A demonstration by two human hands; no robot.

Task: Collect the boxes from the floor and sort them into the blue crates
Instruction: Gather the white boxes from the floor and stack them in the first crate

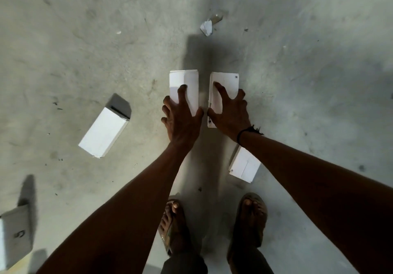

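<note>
Two white boxes stand side by side on the concrete floor just ahead of my feet. My left hand (180, 114) grips the left box (187, 82), fingers wrapped over its top and sides. My right hand (230, 110) clasps the right box (226, 82) the same way. A third white box (104, 133) lies flat to the left. A fourth white box (244, 167) lies under my right forearm. A fifth box (14, 231) sits at the lower left edge. No blue crate is in view.
My two sandalled feet (214, 225) stand close behind the held boxes. A crumpled paper scrap (206, 27) and small debris lie on the floor farther ahead. Grey concrete floor (308, 61) spreads all around.
</note>
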